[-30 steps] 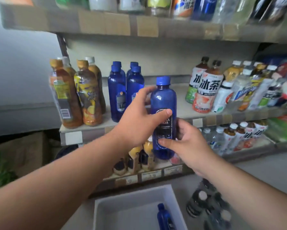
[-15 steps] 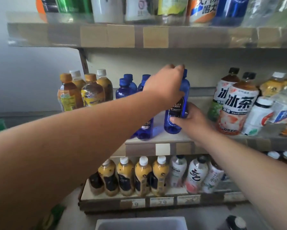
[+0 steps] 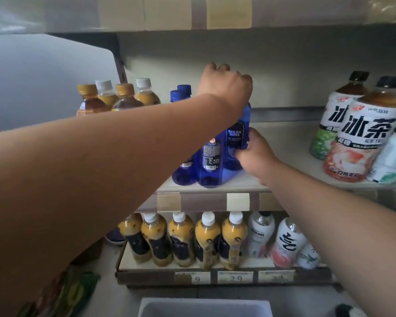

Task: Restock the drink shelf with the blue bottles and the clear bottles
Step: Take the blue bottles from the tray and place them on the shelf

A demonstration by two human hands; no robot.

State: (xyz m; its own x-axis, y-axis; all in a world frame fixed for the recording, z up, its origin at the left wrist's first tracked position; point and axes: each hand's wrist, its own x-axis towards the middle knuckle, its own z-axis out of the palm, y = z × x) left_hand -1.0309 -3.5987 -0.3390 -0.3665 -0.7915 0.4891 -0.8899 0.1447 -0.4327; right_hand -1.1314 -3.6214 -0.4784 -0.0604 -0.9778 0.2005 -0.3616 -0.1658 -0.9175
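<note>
A blue bottle (image 3: 237, 136) with a dark "BOLSA SODA" label stands on the middle shelf (image 3: 284, 143), just right of other blue bottles (image 3: 209, 161). My left hand (image 3: 226, 84) curls over its top and hides the cap. My right hand (image 3: 253, 152) holds its lower body from the right, fingers on the label. Two more blue caps (image 3: 179, 92) show behind my left forearm. No clear bottles are plainly visible on this shelf.
Amber tea bottles (image 3: 114, 99) stand at the shelf's left, large iced-tea bottles (image 3: 361, 131) at its right. Bare shelf lies between the blue bottles and the iced tea. Yellow drinks (image 3: 206, 241) fill the lower shelf. A grey bin's rim (image 3: 203, 304) sits on the floor below.
Both hands have carried the blue bottle from in front of the shelf onto it and set it down beside the other blue bottles. The view has moved closer.
</note>
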